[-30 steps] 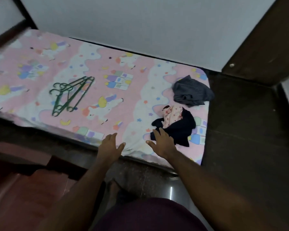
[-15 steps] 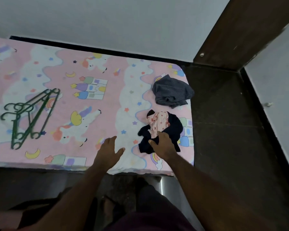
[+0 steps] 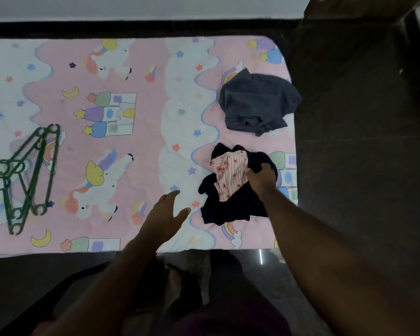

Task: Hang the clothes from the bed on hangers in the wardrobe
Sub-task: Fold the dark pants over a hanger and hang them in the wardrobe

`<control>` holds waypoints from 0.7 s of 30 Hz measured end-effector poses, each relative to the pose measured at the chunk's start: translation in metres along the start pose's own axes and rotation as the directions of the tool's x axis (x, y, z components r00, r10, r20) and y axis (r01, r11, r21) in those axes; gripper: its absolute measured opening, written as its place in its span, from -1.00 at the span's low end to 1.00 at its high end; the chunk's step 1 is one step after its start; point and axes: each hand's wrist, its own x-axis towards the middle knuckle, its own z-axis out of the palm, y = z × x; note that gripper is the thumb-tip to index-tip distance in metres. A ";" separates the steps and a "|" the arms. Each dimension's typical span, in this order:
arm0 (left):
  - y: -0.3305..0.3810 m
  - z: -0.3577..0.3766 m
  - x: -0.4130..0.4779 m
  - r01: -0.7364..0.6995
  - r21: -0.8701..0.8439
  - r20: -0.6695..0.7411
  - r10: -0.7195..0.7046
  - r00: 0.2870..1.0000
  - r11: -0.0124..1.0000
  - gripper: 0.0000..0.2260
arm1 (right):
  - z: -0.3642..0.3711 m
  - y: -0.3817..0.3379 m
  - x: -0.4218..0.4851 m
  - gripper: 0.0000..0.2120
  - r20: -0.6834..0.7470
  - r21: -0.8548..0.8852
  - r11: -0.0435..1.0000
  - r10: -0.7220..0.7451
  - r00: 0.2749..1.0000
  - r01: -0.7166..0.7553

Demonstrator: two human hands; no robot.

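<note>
Clothes lie in two heaps at the right end of the bed [image 3: 136,146], which we see from above under a pink and white sheet printed with unicorns, castles and stars. The nearer heap is a dark garment [image 3: 230,209], crumpled, its long axis running from the near edge of the bed towards the far edge. On its upper half lies a pink striped garment [image 3: 228,173] with small red flowers, lengthwise the same way and tilted a little to the right at its far end. Beyond them, apart and closer to the far edge, we find a grey garment [image 3: 255,103], bunched and lying wider than it is deep, so its long axis runs along the bed. The right hand [image 3: 261,180] is clenched on the right-hand fold of the dark garment, fingers curled into the cloth, just beside the pink striped one. The left hand [image 3: 164,214] is released, fingers straight and thumb spread, over the sheet just left of the dark garment; we cannot tell whether it touches the sheet. Well apart, at the left end of the bed, green hangers [image 3: 27,175] lie stacked, hooks pointing left, their long bars running near to far with a slight tilt. A dark floor [image 3: 361,141] borders the bed on the right.
</note>
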 end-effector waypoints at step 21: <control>0.156 -0.057 0.061 -0.194 -0.327 -0.265 0.107 0.958 0.925 -0.74 | -0.133 -0.125 -0.073 -0.81 -0.238 0.719 0.539 -0.403 0.884 0.439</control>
